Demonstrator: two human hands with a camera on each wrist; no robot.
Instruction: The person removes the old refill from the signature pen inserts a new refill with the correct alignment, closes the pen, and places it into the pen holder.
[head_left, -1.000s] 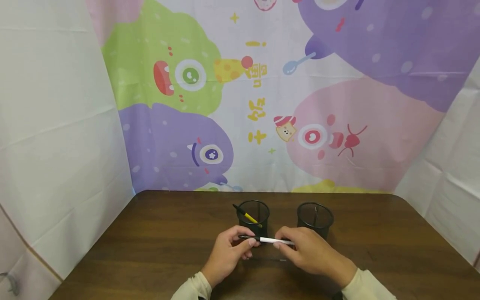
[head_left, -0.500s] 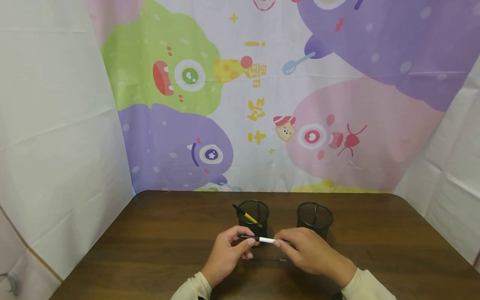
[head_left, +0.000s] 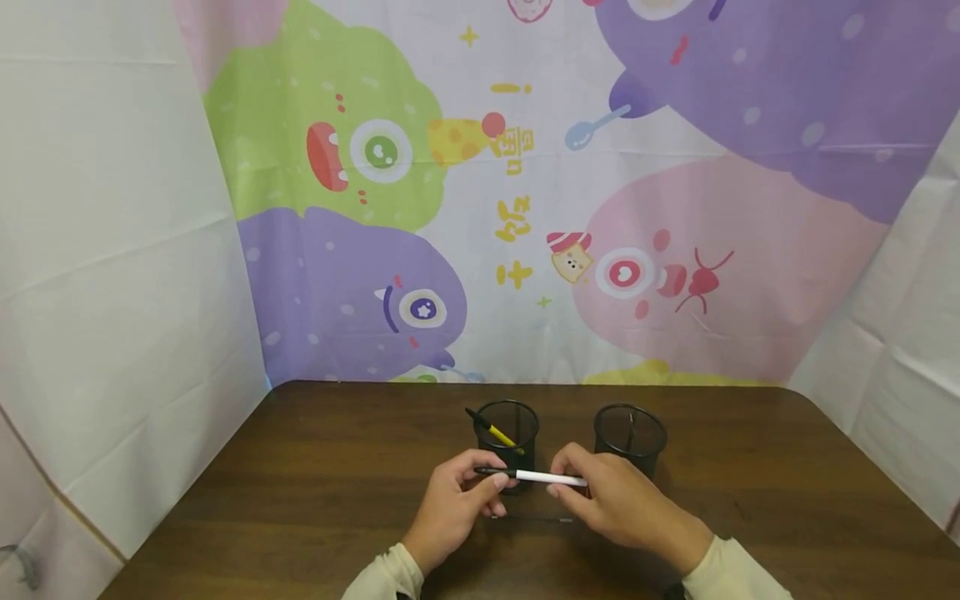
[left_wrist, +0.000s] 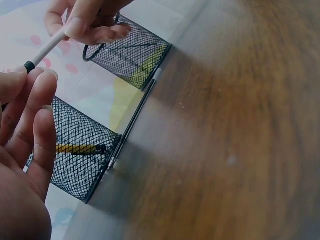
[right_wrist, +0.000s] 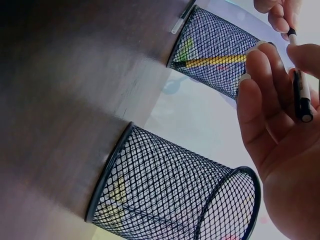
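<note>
A pen (head_left: 547, 477) with a white barrel and a black front part lies level between my two hands. My left hand (head_left: 459, 504) pinches its black part between thumb and forefinger. At the other end my right hand (head_left: 618, 504) holds the white barrel by thumb and fingers; the right wrist view shows a black clip and end piece below that thumb. Just beyond the left hand stands a black mesh pen cup (head_left: 508, 425) with a yellow pen (head_left: 498, 433) leaning in it. A second mesh cup (head_left: 630, 429) stands beyond the right hand.
A thin dark rod, like a pen refill (left_wrist: 132, 119), lies on the brown wooden table (head_left: 322, 475) on the near side of the cups. Behind the table hangs a cartoon-printed cloth (head_left: 480, 250), with white cloth (head_left: 112, 208) at the sides.
My right thumb and forefinger have parted a little, and more of the white barrel shows than half a second ago. The left hand keeps its grip; the cups stand where they were.
</note>
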